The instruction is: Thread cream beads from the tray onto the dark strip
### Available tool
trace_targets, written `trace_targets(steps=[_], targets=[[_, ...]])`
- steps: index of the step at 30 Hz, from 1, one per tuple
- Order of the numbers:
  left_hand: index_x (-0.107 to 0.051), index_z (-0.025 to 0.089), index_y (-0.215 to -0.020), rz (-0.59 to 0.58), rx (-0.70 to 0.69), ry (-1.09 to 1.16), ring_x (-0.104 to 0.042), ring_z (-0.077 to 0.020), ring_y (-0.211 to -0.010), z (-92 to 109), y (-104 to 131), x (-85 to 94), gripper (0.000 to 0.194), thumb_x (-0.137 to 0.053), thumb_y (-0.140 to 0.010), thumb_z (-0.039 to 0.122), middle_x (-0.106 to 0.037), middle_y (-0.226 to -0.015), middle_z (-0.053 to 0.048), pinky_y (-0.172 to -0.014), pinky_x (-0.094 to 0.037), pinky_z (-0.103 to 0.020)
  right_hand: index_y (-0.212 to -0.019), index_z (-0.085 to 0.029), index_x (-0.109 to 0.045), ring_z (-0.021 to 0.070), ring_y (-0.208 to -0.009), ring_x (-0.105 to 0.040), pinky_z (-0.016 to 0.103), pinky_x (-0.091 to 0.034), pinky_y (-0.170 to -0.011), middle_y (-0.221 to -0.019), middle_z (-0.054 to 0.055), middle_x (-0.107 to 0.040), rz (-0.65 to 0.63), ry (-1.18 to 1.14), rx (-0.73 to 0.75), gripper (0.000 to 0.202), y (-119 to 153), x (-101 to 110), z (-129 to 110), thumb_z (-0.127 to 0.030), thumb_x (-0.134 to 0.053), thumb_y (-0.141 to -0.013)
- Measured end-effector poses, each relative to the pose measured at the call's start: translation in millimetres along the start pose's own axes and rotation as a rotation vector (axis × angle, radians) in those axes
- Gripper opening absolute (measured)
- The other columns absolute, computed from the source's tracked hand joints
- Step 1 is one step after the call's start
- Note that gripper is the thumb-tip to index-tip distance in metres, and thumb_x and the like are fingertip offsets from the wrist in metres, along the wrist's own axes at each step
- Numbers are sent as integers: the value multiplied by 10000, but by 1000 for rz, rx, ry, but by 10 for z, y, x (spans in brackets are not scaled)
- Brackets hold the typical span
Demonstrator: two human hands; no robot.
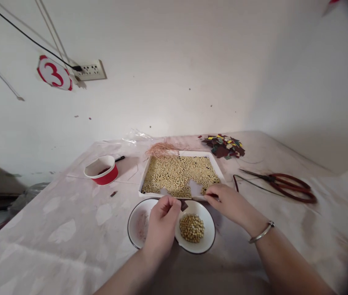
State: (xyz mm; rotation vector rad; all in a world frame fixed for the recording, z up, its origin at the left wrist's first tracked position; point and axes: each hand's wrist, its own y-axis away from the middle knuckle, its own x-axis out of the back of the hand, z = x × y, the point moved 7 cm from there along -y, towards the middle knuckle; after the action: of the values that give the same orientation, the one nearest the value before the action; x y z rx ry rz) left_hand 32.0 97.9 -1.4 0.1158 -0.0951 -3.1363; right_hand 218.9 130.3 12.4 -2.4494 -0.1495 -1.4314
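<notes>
Pale beans with a few dark ones fill a white tray (141, 183), with two bare white patches near its front edge. My left hand (163, 221) pinches a small dark brown piece (185, 205) over the gap between two bowls. Pinkish bits lie in the left bowl (135, 223), partly covered by that hand; the right bowl (209, 229) holds golden beans (192, 228). At the tray's front right corner, my right hand (227, 203) has its thumb and fingers pressed together; anything between them is too small to make out.
A red and white cup (106, 177) and a black pen (120, 158) lie left of the tray. Behind it are copper-coloured strands (164, 149) and clear plastic (137, 136). Coloured scraps (223, 146) sit back right, with scissors (290, 186) on the right.
</notes>
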Motion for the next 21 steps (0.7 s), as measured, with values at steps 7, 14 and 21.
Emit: trace_targets(steps=[7, 14, 21], targets=[[-545, 185, -653, -14, -25, -7, -448, -107, -580, 18, 14, -17, 211, -595, -802, 325, -528, -624, 46, -559, -353, -218, -730, -197, -628, 175, -688, -595, 284, -421, -602, -740, 25, -664, -29, -95, -10, 140, -12, -90, 71, -173, -513, -805], [-547, 188, -665, -27, -50, -5, -473, -113, -619, 12, 0, -33, 197, -573, -813, 316, -550, -651, 41, -594, -366, -220, -741, -200, -656, 170, -716, -602, 275, -424, -631, -771, 27, -684, -75, -173, -15, 125, -48, -181, 136, -188, -543, -794], [-529, 189, -659, -37, -63, -32, -450, -111, -621, 23, -9, -26, 191, -554, -819, 291, -511, -628, 50, -618, -371, -222, -763, -206, -652, 179, -716, -593, 288, -411, -634, -771, 21, -678, -69, -214, -43, 150, -39, -150, 142, -237, -515, -816]])
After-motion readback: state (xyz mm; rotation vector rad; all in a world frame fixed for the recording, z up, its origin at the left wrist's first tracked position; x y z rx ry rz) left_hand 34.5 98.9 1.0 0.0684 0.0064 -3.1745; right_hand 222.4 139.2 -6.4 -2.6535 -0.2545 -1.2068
